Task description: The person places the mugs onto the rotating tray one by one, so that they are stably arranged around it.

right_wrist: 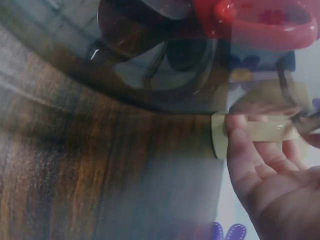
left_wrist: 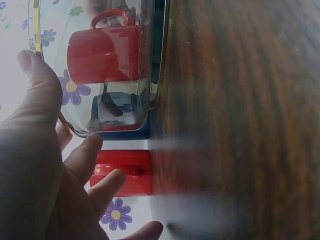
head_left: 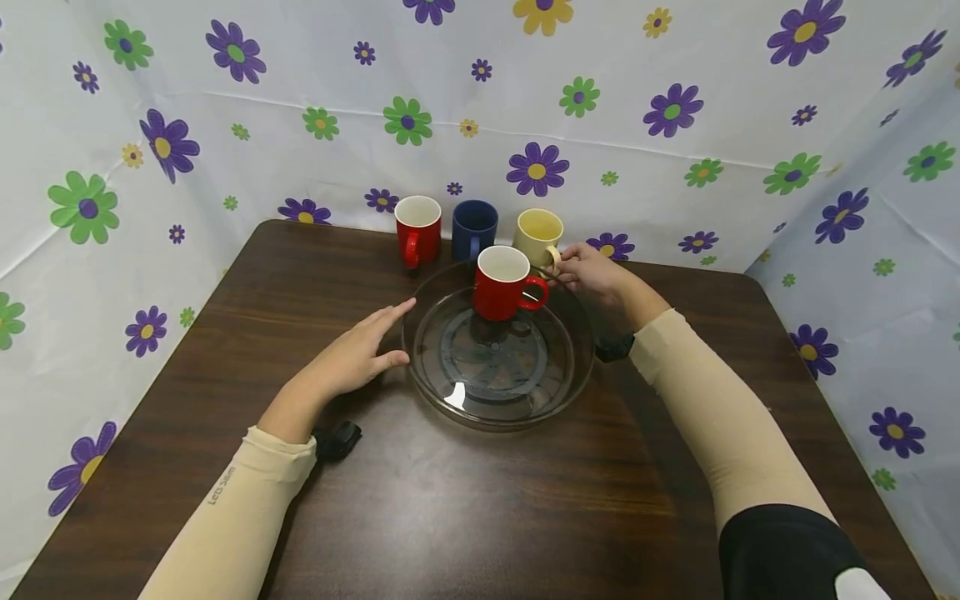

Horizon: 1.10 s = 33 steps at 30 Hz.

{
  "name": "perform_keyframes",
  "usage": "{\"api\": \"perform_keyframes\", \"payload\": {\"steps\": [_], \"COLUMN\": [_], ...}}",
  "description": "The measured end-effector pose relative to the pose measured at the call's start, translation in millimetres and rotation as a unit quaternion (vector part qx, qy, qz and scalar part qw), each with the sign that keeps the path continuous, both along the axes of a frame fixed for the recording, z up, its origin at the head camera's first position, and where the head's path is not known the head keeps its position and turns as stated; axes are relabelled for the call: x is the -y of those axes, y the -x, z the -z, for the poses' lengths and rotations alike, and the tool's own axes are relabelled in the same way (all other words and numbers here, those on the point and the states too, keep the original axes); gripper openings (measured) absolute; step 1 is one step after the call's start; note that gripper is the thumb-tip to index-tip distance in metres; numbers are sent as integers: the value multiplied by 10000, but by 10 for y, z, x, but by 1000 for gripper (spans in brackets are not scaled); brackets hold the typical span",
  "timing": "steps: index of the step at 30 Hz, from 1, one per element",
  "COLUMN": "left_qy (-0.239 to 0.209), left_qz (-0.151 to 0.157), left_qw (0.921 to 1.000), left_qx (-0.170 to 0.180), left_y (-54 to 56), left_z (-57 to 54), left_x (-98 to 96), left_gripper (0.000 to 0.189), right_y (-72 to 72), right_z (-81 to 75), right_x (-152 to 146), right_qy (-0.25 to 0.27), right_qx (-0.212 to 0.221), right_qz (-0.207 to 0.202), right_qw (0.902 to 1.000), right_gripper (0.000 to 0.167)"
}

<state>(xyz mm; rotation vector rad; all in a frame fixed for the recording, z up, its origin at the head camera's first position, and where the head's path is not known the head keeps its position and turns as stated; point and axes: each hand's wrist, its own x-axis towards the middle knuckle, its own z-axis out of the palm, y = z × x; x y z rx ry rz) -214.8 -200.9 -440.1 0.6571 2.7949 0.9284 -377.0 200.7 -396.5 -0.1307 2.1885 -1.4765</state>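
A clear, dark-tinted glass bowl [head_left: 491, 410] stands on the table, with a red mug [head_left: 495, 297] upright inside it, its handle turned right. My left hand [head_left: 351, 357] is at the bowl's left side, fingers spread and thumb apart, gripping nothing. In the left wrist view, its fingertips overlap the rim. Behind the bowl, a pale yellow mug [head_left: 534, 242] stands at the right end of a row. My right hand [head_left: 596, 273] holds that mug by its handle, fingers curled there; the bowl's edge partly covers the grip in the right wrist view.
Left of the yellow mug stand a blue mug [head_left: 474, 227] and another red mug [head_left: 418, 232], close to the back edge. The dark wooden table [head_left: 517, 517] meets a flower-printed cloth [head_left: 315, 167] at the back and sides.
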Motion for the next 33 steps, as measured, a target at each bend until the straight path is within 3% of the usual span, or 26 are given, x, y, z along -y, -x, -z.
{"api": "perform_keyframes", "payload": {"steps": [10,17,24,29,33], "left_qy": [-49,-21,2,16,7], "left_qz": [7,7,-49,-47,-29], "left_qw": [9999,9999,9999,9999,10000], "left_qx": [114,126,149,96,68], "left_y": [13,29,22,1,-7], "left_z": [-40,-69,-53,-30,-18], "left_x": [-20,-33,-30,-12,1], "left_gripper": [89,89,89,89,90], "right_y": [67,89,67,53,45], "right_z": [55,98,124,117,109], "right_x": [-11,-80,-106,-73,-69], "right_qy": [537,552,980,1259,1112], "right_qx": [285,-80,90,159,118], "right_qz": [388,658,943,925,990], "right_qw": [9974,9963,9907,9876,9888], "right_gripper": [39,38,29,28,29]}}
